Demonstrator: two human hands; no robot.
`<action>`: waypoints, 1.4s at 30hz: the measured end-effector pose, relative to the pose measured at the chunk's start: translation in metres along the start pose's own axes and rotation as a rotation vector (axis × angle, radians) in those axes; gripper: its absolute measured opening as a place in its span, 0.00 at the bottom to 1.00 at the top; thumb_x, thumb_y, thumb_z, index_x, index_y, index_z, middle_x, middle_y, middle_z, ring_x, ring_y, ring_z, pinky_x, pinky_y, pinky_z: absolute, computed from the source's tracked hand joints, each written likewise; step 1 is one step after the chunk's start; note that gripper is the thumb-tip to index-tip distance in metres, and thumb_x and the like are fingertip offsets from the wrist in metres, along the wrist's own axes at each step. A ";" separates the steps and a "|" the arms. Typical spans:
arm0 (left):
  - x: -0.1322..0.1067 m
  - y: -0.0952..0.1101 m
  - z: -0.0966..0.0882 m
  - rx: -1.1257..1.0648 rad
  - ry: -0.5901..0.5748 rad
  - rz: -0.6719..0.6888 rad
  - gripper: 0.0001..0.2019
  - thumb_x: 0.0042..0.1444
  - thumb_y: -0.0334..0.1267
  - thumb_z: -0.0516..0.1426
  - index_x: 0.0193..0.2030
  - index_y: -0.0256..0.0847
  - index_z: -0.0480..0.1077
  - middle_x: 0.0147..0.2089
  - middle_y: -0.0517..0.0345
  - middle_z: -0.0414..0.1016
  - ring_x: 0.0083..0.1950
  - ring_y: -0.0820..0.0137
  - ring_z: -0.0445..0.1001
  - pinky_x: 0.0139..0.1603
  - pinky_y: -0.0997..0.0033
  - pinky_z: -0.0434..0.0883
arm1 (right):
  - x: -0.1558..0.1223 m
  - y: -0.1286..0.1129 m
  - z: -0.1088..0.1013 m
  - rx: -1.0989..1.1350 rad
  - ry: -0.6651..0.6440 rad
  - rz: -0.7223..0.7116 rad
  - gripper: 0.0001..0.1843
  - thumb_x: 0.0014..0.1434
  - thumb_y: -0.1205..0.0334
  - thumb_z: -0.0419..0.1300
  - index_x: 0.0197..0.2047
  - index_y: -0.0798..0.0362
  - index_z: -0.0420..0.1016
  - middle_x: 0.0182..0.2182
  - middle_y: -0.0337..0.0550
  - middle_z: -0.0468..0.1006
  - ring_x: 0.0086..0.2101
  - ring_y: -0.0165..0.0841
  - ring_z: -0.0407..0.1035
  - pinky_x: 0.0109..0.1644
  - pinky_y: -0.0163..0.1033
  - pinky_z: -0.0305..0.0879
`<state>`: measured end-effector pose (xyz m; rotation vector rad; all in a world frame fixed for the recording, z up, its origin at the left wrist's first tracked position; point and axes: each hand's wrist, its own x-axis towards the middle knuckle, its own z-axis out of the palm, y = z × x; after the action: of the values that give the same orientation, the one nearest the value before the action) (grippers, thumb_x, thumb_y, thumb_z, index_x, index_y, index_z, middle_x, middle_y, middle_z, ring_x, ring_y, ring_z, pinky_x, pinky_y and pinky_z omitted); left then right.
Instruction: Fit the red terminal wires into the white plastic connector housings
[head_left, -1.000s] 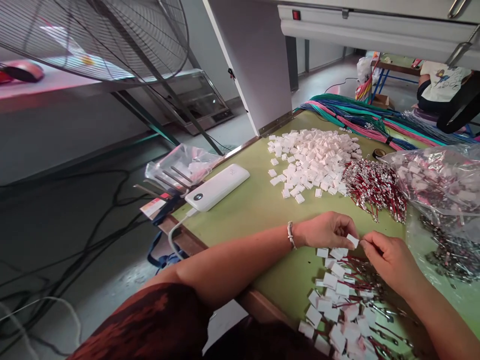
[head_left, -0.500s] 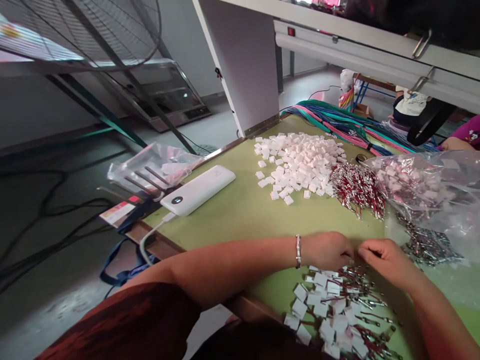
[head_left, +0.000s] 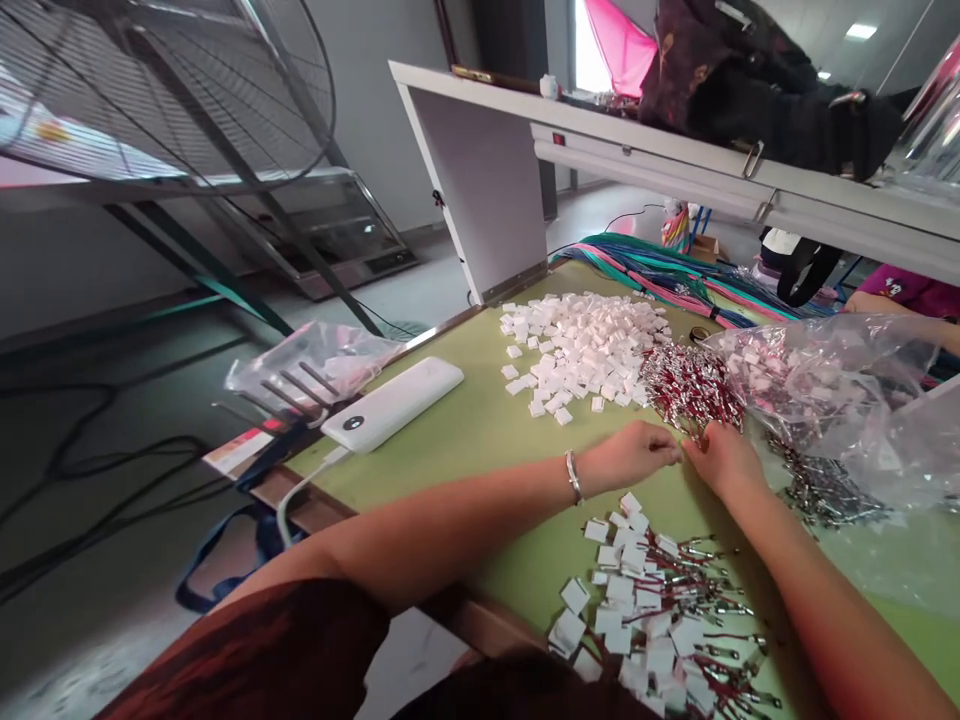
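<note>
My left hand (head_left: 634,456) is over the green tabletop, its fingers curled and pressed together. Whatever it may hold is too small to make out. My right hand (head_left: 724,462) is at the near edge of a heap of short red wires with metal terminals (head_left: 694,382). Its fingers are closed and close to my left fingertips; what they pinch is hidden. Beyond my left hand lies a heap of small white plastic connector housings (head_left: 592,340). Nearer my body, white housings with red terminal wires attached (head_left: 645,590) are spread in a loose pile.
A white power bank (head_left: 397,402) with a cable lies at the table's left edge. Plastic bags of white parts (head_left: 795,370) and dark terminal pieces (head_left: 832,485) are to the right. Coloured wire bundles (head_left: 660,270) run along the back, beneath a shelf (head_left: 600,115). Another person's sleeve (head_left: 900,290) shows far right.
Both hands have moved away from over the finished-looking pile toward the red wire heap, the right one reaching its edge. The camera view has tilted up, showing more of the shelf.
</note>
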<state>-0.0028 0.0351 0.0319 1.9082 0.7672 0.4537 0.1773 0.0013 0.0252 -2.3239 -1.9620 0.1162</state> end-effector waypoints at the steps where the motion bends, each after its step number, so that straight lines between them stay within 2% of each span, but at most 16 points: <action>1: 0.006 0.000 -0.002 0.008 0.028 0.016 0.10 0.60 0.36 0.54 0.34 0.35 0.75 0.29 0.60 0.75 0.31 0.75 0.71 0.35 0.75 0.70 | 0.002 0.001 0.001 -0.011 -0.001 -0.002 0.14 0.60 0.55 0.55 0.34 0.57 0.75 0.33 0.54 0.79 0.32 0.38 0.72 0.32 0.38 0.56; 5: 0.020 -0.006 0.005 0.076 0.192 0.128 0.09 0.60 0.34 0.54 0.33 0.36 0.74 0.31 0.58 0.75 0.34 0.72 0.72 0.38 0.72 0.71 | -0.002 0.014 -0.005 -0.033 -0.017 -0.054 0.10 0.61 0.63 0.54 0.33 0.53 0.75 0.28 0.46 0.79 0.29 0.35 0.72 0.31 0.37 0.56; 9: 0.017 -0.019 0.015 0.294 0.326 0.428 0.09 0.60 0.31 0.53 0.45 0.37 0.73 0.44 0.51 0.76 0.47 0.66 0.72 0.51 0.61 0.72 | -0.024 0.028 -0.010 -0.059 0.021 -0.068 0.13 0.63 0.67 0.49 0.40 0.54 0.75 0.34 0.48 0.79 0.32 0.36 0.72 0.34 0.38 0.59; 12: 0.013 -0.022 0.017 0.511 0.305 0.639 0.18 0.62 0.29 0.50 0.58 0.40 0.65 0.57 0.46 0.69 0.59 0.62 0.66 0.58 0.55 0.67 | -0.044 0.026 0.001 -0.047 0.115 -0.166 0.15 0.63 0.67 0.48 0.45 0.54 0.75 0.38 0.49 0.78 0.34 0.36 0.72 0.36 0.38 0.61; 14: 0.012 -0.020 0.019 0.645 0.199 0.714 0.21 0.62 0.28 0.48 0.61 0.39 0.61 0.58 0.45 0.68 0.60 0.61 0.65 0.61 0.53 0.65 | -0.054 0.019 0.011 0.042 0.179 -0.280 0.15 0.62 0.69 0.48 0.42 0.53 0.75 0.35 0.48 0.77 0.32 0.35 0.71 0.35 0.38 0.62; 16: 0.012 -0.019 0.021 0.754 0.061 0.676 0.22 0.61 0.27 0.49 0.63 0.35 0.59 0.51 0.44 0.72 0.53 0.61 0.70 0.57 0.55 0.68 | -0.058 0.012 0.015 0.150 0.209 -0.317 0.14 0.61 0.69 0.48 0.35 0.53 0.75 0.29 0.46 0.76 0.29 0.34 0.69 0.34 0.37 0.62; 18: 0.011 -0.019 0.023 0.806 -0.034 0.563 0.23 0.60 0.26 0.50 0.63 0.33 0.59 0.44 0.47 0.74 0.44 0.63 0.73 0.49 0.60 0.72 | -0.057 0.010 0.010 0.241 0.193 -0.319 0.15 0.63 0.67 0.48 0.32 0.52 0.75 0.27 0.43 0.75 0.29 0.32 0.69 0.34 0.35 0.63; 21: 0.010 -0.021 0.023 0.744 -0.030 0.431 0.19 0.61 0.27 0.49 0.59 0.38 0.65 0.39 0.52 0.74 0.39 0.67 0.74 0.40 0.69 0.72 | -0.050 0.026 -0.013 0.318 0.112 -0.290 0.14 0.64 0.60 0.50 0.39 0.50 0.77 0.34 0.43 0.78 0.34 0.32 0.72 0.40 0.35 0.65; 23: 0.011 -0.022 0.021 0.639 0.014 0.389 0.15 0.64 0.30 0.47 0.53 0.41 0.70 0.37 0.54 0.75 0.38 0.68 0.74 0.39 0.70 0.72 | -0.044 0.051 -0.029 0.158 0.112 -0.104 0.16 0.65 0.57 0.49 0.40 0.50 0.77 0.37 0.44 0.78 0.32 0.32 0.71 0.37 0.37 0.64; 25: 0.013 -0.024 0.018 0.502 0.052 0.349 0.14 0.66 0.35 0.47 0.47 0.41 0.73 0.39 0.54 0.76 0.40 0.69 0.74 0.42 0.70 0.72 | -0.040 0.082 -0.038 -0.154 0.112 0.128 0.17 0.63 0.57 0.49 0.30 0.51 0.76 0.31 0.45 0.76 0.29 0.34 0.69 0.33 0.39 0.62; 26: 0.014 -0.025 0.017 0.432 0.067 0.327 0.14 0.67 0.37 0.47 0.45 0.40 0.74 0.39 0.54 0.77 0.40 0.69 0.74 0.44 0.69 0.72 | -0.040 0.096 -0.038 -0.208 0.123 0.178 0.15 0.61 0.58 0.51 0.30 0.52 0.76 0.30 0.48 0.76 0.30 0.37 0.69 0.34 0.41 0.62; 28: 0.016 -0.026 0.015 0.317 0.086 0.283 0.14 0.66 0.40 0.48 0.43 0.40 0.74 0.39 0.55 0.78 0.40 0.69 0.75 0.44 0.70 0.72 | -0.044 0.120 -0.033 -0.320 0.144 0.267 0.15 0.61 0.57 0.51 0.35 0.53 0.77 0.31 0.50 0.77 0.31 0.39 0.70 0.35 0.43 0.62; 30: 0.017 -0.026 0.015 0.270 0.078 0.267 0.14 0.66 0.41 0.49 0.42 0.39 0.75 0.39 0.55 0.78 0.39 0.70 0.75 0.43 0.71 0.72 | -0.050 0.133 -0.024 -0.359 0.154 0.318 0.18 0.63 0.54 0.48 0.43 0.54 0.76 0.36 0.54 0.78 0.32 0.40 0.70 0.36 0.45 0.62; 32: 0.018 -0.027 0.015 0.278 0.057 0.276 0.14 0.65 0.40 0.49 0.41 0.39 0.75 0.38 0.55 0.78 0.38 0.70 0.75 0.42 0.71 0.72 | -0.056 0.136 -0.016 -0.374 0.159 0.353 0.22 0.65 0.51 0.44 0.47 0.55 0.74 0.40 0.57 0.77 0.34 0.42 0.70 0.36 0.46 0.62; 35: 0.017 -0.027 0.016 0.318 0.035 0.283 0.14 0.65 0.40 0.49 0.40 0.40 0.76 0.37 0.56 0.78 0.38 0.70 0.74 0.43 0.71 0.71 | -0.057 0.128 -0.011 -0.368 0.181 0.365 0.24 0.66 0.51 0.43 0.47 0.56 0.73 0.41 0.57 0.76 0.36 0.42 0.70 0.36 0.45 0.62; 42: 0.016 -0.027 0.015 0.307 -0.007 0.265 0.14 0.64 0.41 0.50 0.39 0.40 0.76 0.37 0.56 0.78 0.37 0.70 0.75 0.41 0.71 0.71 | -0.059 0.102 -0.005 -0.350 0.215 0.242 0.19 0.65 0.52 0.47 0.40 0.56 0.72 0.38 0.52 0.75 0.33 0.38 0.69 0.32 0.39 0.58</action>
<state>0.0097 0.0441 0.0009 2.3123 0.6068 0.5139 0.2674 -0.0742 0.0174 -2.6452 -1.7056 -0.4772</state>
